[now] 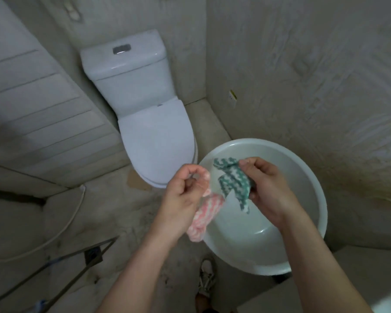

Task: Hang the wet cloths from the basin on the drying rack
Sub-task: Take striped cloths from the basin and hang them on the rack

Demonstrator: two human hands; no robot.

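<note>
Over the basin (312,177) — pink cloth (207,213) and green cloth (231,179) hang lengthwise downward.

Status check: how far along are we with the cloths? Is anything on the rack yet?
Done: both cloths are out of the basin, which shows no cloth inside. In hand: the left hand holds the pink cloth and the right hand pinches the green cloth above the basin. Left: hanging both; the dark metal frame at lower left, probably the rack, carries neither.
</note>
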